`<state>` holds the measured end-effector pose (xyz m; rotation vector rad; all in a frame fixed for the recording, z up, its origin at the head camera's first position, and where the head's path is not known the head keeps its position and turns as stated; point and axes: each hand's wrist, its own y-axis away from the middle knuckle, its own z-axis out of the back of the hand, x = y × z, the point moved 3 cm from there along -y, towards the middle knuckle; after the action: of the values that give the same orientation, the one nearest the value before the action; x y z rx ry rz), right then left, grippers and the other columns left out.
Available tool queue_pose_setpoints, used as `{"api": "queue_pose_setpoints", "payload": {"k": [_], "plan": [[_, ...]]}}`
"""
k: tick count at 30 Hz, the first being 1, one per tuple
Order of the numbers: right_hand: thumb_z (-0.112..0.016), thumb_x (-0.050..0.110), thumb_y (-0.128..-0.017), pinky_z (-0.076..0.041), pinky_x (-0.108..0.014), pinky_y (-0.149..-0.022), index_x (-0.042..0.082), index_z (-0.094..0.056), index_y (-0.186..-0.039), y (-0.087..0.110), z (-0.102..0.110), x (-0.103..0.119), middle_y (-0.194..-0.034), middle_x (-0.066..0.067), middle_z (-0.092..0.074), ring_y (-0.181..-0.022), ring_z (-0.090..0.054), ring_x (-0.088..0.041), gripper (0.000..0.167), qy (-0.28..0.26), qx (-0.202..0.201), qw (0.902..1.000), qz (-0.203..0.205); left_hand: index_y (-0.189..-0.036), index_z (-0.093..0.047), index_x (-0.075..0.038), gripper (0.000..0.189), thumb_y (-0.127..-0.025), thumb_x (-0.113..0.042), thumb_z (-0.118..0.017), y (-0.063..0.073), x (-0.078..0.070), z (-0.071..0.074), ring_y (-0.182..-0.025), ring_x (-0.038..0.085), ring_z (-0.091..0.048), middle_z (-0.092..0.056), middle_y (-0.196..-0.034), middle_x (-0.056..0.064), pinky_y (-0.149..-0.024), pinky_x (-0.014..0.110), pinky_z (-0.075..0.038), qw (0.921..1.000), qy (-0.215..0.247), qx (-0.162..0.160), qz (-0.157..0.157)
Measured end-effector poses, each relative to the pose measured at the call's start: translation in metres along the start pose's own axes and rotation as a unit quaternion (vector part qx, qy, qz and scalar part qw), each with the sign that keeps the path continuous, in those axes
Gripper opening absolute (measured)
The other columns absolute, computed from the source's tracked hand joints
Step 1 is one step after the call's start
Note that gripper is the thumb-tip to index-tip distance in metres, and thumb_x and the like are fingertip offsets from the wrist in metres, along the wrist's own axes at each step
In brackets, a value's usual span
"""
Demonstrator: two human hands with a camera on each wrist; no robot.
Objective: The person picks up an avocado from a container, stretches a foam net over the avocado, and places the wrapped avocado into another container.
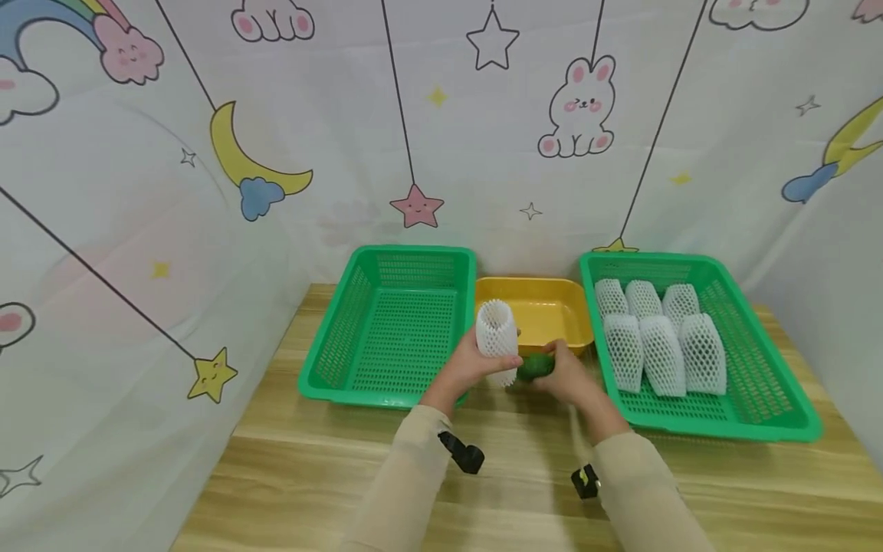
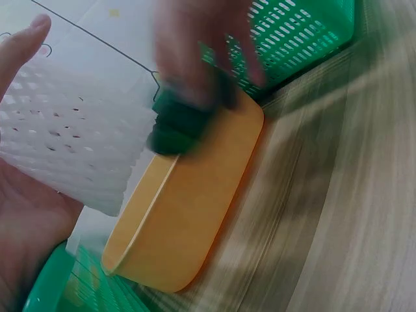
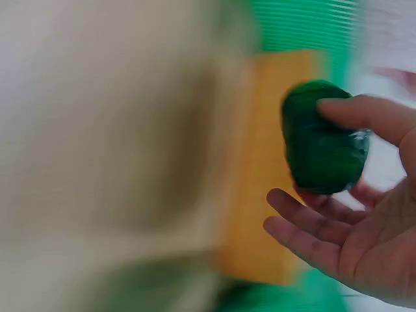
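Observation:
My left hand (image 1: 469, 363) holds a white foam net sleeve (image 1: 497, 337) upright, its open mouth facing up. In the left wrist view the sleeve (image 2: 65, 136) looks hollow, with the thumb spread along it. Close to the sleeve's lower right side, my right hand (image 1: 569, 377) pinches a dark green, glossy, rounded fruit or vegetable (image 1: 535, 368). The right wrist view shows the thumb on top of this green piece (image 3: 325, 143) and fingers beneath it; its exact kind is unclear. Both hands are just in front of a yellow plastic basin (image 1: 531, 282).
On the left stands a green plastic basket (image 1: 407, 337) with its bare slotted floor showing. A second green basket (image 1: 766, 383) on the right holds several white foam net sleeves (image 1: 662, 356) in two rows. Everything stands on a wood-grain table (image 1: 524, 491) before a printed curtain (image 1: 483, 130).

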<state>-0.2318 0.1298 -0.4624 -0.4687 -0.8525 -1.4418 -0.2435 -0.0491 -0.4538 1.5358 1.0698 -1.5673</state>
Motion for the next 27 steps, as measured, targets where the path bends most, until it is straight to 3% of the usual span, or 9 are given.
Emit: {"api": "queue_pose_setpoints", "payload": {"k": [2,5,7,10,14,19,27], "plan": [[-0.07,0.022,-0.082,-0.042,-0.048,-0.083,-0.001,-0.029,-0.129,0.006,0.027,0.024,-0.12,-0.029,-0.044,-0.102,-0.049,-0.038,0.067,-0.037,-0.042,0.9983,0.016,-0.131,-0.039,-0.008,0.065,-0.076,-0.007,-0.075,-0.001,0.0,-0.001,-0.1,0.022,-0.057,-0.055,-0.118,0.019,-0.084,0.036,-0.048,0.9999,0.005,0.002,-0.01],[-0.065,0.033,-0.087,-0.04,-0.05,-0.087,0.006,-0.028,-0.137,0.013,0.064,0.069,-0.127,-0.024,-0.039,-0.111,-0.045,-0.037,0.068,-0.108,-0.09,0.9867,0.082,-0.128,-0.04,-0.007,0.063,-0.076,-0.005,-0.075,-0.002,0.0,-0.001,-0.096,0.022,-0.058,-0.057,-0.111,0.016,-0.083,0.036,-0.048,0.9998,-0.005,-0.003,-0.017],[-0.063,0.035,-0.088,-0.039,-0.05,-0.09,0.013,-0.031,-0.142,0.016,0.078,0.094,-0.135,-0.018,-0.035,-0.116,-0.042,-0.035,0.066,-0.121,-0.083,0.9793,0.139,-0.126,-0.043,-0.007,0.061,-0.076,-0.006,-0.076,-0.001,-0.001,0.0,-0.094,0.021,-0.057,-0.057,-0.108,0.011,-0.081,0.036,-0.049,0.9999,-0.013,-0.001,-0.012],[-0.061,0.032,-0.09,-0.039,-0.049,-0.092,0.016,-0.032,-0.142,0.018,0.082,0.12,-0.135,-0.015,-0.037,-0.114,-0.044,-0.032,0.061,-0.105,-0.02,0.9733,0.203,-0.124,-0.047,-0.009,0.057,-0.076,-0.011,-0.077,0.0,-0.001,-0.001,-0.092,0.02,-0.057,-0.057,-0.106,0.007,-0.078,0.035,-0.049,0.9996,-0.025,0.009,0.005],[-0.062,0.026,-0.09,-0.041,-0.044,-0.089,0.01,-0.033,-0.131,0.014,0.074,0.127,-0.12,-0.016,-0.045,-0.107,-0.047,-0.029,0.053,-0.058,0.038,0.9707,0.23,-0.125,-0.049,-0.013,0.056,-0.077,-0.016,-0.077,0.001,0.0,-0.003,-0.089,0.02,-0.056,-0.057,-0.104,0.006,-0.076,0.034,-0.048,0.9992,-0.025,0.027,0.012],[-0.063,0.025,-0.089,-0.042,-0.04,-0.079,0.012,-0.045,-0.123,0.01,0.071,0.119,-0.11,-0.012,-0.053,-0.102,-0.048,-0.026,0.04,-0.036,0.021,0.9726,0.229,-0.127,-0.047,-0.015,0.058,-0.077,-0.015,-0.076,-0.001,0.0,-0.003,-0.093,0.02,-0.054,-0.054,-0.109,0.006,-0.079,0.035,-0.047,0.9992,-0.029,0.027,0.005],[-0.062,0.037,-0.088,-0.042,-0.038,-0.072,0.018,-0.057,-0.125,0.006,0.064,0.118,-0.107,-0.008,-0.049,-0.095,-0.046,-0.025,0.041,0.049,-0.008,0.9704,0.236,-0.131,-0.044,-0.018,0.061,-0.078,-0.016,-0.075,-0.001,0.001,0.001,-0.098,0.021,-0.055,-0.054,-0.115,0.005,-0.081,0.038,-0.047,0.9988,-0.044,0.014,0.017]]}}
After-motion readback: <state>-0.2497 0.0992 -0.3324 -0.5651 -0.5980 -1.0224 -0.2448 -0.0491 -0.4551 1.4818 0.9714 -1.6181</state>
